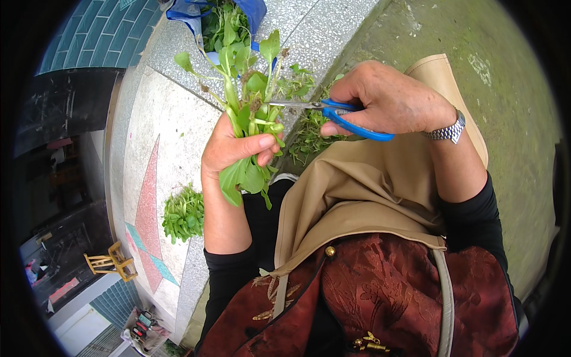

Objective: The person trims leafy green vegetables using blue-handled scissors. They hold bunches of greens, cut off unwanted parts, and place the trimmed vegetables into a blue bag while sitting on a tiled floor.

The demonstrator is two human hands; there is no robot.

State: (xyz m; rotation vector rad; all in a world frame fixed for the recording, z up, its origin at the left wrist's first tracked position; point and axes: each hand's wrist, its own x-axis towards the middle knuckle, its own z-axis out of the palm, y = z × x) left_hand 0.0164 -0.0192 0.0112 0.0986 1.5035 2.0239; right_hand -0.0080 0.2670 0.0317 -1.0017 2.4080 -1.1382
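My left hand (243, 149) grips a bunch of leafy greens (252, 176), with stems and soil-covered roots sticking up above the fingers. In my right hand (383, 98) is a pair of scissors with blue handles (357, 125). Their metal blades point left and reach the roots and stems at the bunch's right side; whether the blades are apart cannot be made out. Beneath and beyond the scissors, loose trimmings (308, 134) lie along the edge of the terrazzo paving. A blue bag (254, 15) at the top holds more greens.
A pile of greens (184, 214) rests on the patterned terrazzo floor (169, 129) at left. Farther left are a wooden stool (113, 263) and a doorway. A box of assorted items (142, 328) stands at the lower left. A tan apron (357, 187) covers my lap.
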